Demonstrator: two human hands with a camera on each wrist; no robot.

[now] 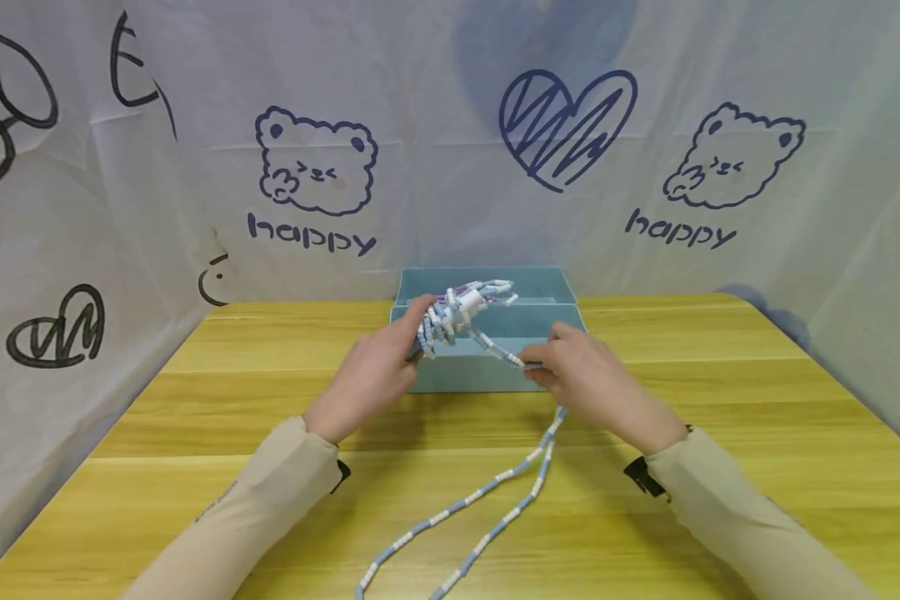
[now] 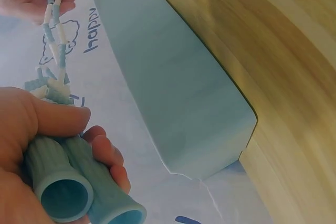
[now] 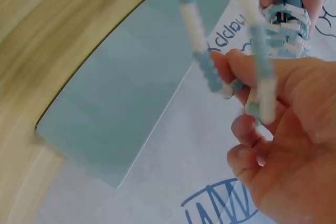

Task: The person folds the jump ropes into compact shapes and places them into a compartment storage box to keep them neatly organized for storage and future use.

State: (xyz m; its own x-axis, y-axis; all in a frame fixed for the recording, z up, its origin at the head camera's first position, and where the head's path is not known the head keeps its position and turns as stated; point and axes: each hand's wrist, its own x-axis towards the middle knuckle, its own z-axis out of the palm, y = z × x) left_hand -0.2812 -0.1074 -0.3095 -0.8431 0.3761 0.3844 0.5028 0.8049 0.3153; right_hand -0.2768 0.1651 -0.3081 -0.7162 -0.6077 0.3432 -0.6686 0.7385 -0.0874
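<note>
My left hand (image 1: 371, 371) grips the two pale blue handles (image 2: 113, 203) of a beaded jump rope. Blue and white beaded cord is wound round the handles in a bundle (image 1: 444, 323). To the right, my right hand (image 1: 592, 379) pinches a doubled stretch of the cord, which runs across from the bundle. Below that hand, two cord strands (image 1: 503, 477) hang down and spread toward the front of the table. In the right wrist view, cord strands (image 3: 195, 32) pass close to the camera, and thumb and fingertips meet on the cord.
Behind the hands stands a light blue box (image 1: 465, 377) with a divider across it. Purple bits (image 1: 456, 292) show beside the bundle; what they belong to is unclear. The wooden table (image 1: 720, 400) meets a white cloth backdrop (image 1: 442, 192) with drawings.
</note>
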